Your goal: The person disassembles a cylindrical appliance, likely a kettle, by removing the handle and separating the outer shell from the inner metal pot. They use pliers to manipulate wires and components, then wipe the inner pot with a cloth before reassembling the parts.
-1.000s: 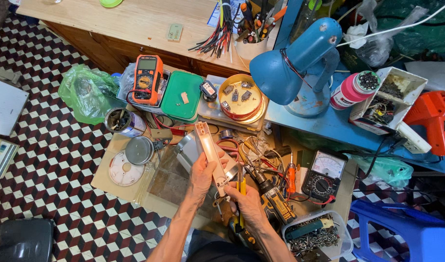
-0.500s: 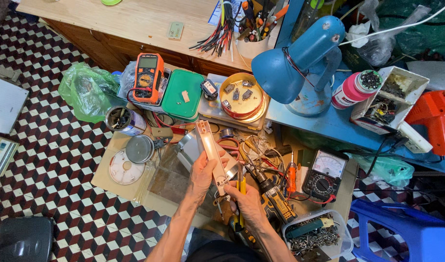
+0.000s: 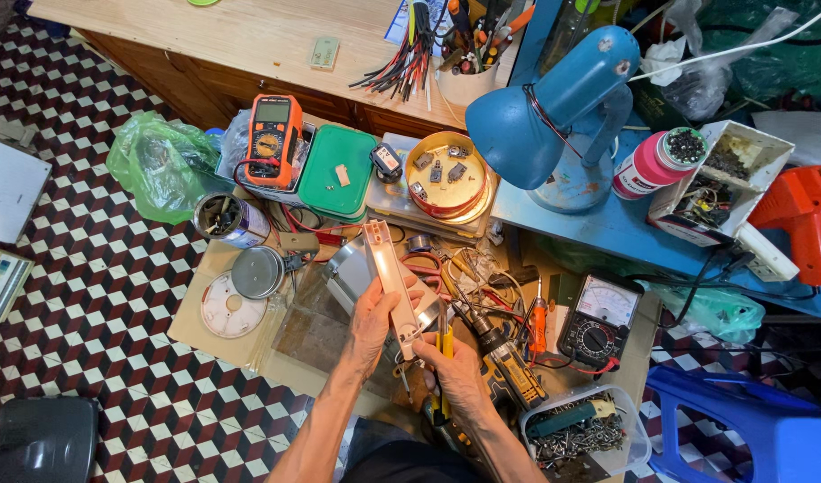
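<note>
My left hand point(image 3: 372, 322) grips a long, narrow beige plastic casing point(image 3: 389, 275) that slants up and to the left above the cluttered low worktop. My right hand point(image 3: 452, 368) holds the casing's lower end and also has a yellow-handled hand tool point(image 3: 443, 333) between its fingers, its tip pointing up beside the casing. A cordless drill point(image 3: 498, 356) lies just right of my right hand.
A blue desk lamp point(image 3: 553, 98) hangs over the bench. An orange multimeter point(image 3: 272, 136), green box point(image 3: 340, 172), round tin of parts point(image 3: 444, 173), black analogue meter point(image 3: 596, 322), red screwdriver point(image 3: 537, 320), screw tub point(image 3: 582, 431) and tin cans point(image 3: 222, 218) surround my hands. A blue stool point(image 3: 741, 420) stands right.
Both hands keep their hold on the casing. It has shifted only slightly, and the view has barely moved.
</note>
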Motion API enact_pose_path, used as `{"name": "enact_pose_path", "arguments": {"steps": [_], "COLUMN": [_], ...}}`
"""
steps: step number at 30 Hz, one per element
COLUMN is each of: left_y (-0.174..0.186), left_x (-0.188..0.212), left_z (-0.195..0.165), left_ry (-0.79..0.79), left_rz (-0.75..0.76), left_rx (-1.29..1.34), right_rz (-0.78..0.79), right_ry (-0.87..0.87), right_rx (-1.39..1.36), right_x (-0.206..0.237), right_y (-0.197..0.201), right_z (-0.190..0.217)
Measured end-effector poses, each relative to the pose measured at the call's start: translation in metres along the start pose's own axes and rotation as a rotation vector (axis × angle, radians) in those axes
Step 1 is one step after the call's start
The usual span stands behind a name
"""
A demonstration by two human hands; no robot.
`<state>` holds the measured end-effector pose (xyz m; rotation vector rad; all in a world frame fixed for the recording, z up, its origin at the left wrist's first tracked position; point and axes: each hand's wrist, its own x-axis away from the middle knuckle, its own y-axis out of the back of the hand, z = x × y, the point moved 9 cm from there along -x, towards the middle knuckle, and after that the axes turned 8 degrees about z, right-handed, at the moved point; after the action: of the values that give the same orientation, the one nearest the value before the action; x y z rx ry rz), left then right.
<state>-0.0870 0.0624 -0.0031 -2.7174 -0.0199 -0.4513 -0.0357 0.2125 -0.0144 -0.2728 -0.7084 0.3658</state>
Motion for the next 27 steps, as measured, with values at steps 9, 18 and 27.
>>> {"name": "enact_pose_path", "arguments": {"steps": [9,18,27], "left_y": [0.000,0.026,0.043], "left_x": [0.001,0.010,0.041], "left_z": [0.004,0.002,0.009], "left_ry": [0.026,-0.024,0.059], "left_rz": [-0.006,-0.220,-0.434], "left_rx": [-0.007,-0.326,-0.114], "right_rz": [-0.013,-0.008,0.037], "right_ry": [-0.017,0.027,0.022], "right_rx": [-0.002,-0.042,0.056], "right_x": [0.002,-0.005,-0.010], "right_y": [0.000,0.006,-0.001], "right_z": [0.000,-0.007,-0.011]}}
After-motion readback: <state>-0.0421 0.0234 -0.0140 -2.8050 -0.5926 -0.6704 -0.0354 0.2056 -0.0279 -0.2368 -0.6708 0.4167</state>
